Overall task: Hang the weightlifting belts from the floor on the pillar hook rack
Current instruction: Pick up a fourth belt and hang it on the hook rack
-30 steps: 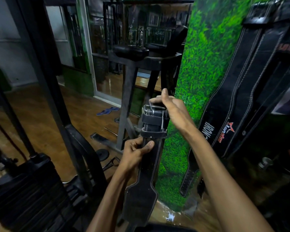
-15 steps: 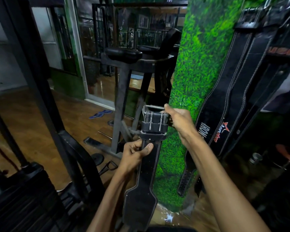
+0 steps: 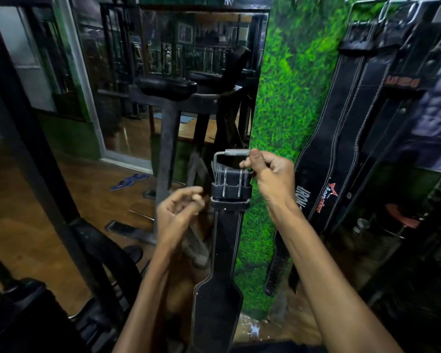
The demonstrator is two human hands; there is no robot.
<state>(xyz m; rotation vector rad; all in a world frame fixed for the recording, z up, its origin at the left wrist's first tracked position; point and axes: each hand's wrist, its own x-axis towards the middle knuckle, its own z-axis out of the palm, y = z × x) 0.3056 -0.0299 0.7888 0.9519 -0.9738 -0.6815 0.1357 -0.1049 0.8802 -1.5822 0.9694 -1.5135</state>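
Fingers of the right hand (image 3: 273, 179) curl round the steel buckle (image 3: 233, 159), holding the black belt (image 3: 222, 263) upright, hanging long with white stitching, widening low down. The left hand (image 3: 181, 210), loosely curled, has let go of the strap since a moment ago and hovers just beside it. Behind, the grass-covered pillar (image 3: 290, 98); to its right, hung belts (image 3: 341, 149) crowd the rack, open floor (image 3: 74, 200) left.
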